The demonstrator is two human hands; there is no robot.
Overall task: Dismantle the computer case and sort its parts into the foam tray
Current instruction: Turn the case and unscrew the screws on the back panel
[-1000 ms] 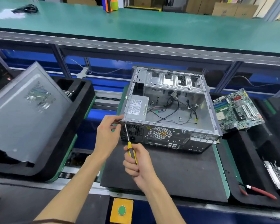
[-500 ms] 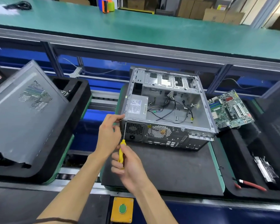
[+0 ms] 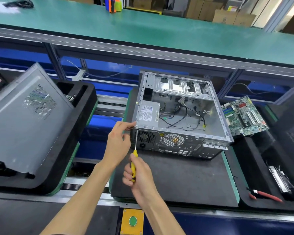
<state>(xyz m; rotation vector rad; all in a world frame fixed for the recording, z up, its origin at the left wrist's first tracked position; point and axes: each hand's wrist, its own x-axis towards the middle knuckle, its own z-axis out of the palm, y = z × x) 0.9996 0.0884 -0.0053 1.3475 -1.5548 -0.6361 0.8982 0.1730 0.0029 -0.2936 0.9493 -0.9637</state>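
While case [image 3: 180, 116] lies open-side up on dark mat [image 3: 185, 180], my right hand [image 3: 139, 177] grips yellow screwdriver [image 3: 134, 160], tip at rear left corner. Left hand [image 3: 117, 143] w/ fingertips pinched at same corner; whether anything's betw. them, can't tell. Power supply [image 3: 148, 114] inside case. Circuit board [image 3: 244, 116] in foam tray [image 3: 255, 167] at right. Side panel [image 3: 24, 119] leans in left tray [image 3: 81, 116].

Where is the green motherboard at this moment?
In the head view, the green motherboard lies on the right, tilted on the black foam tray, just right of the open grey metal computer case and beyond the red-handled pliers.
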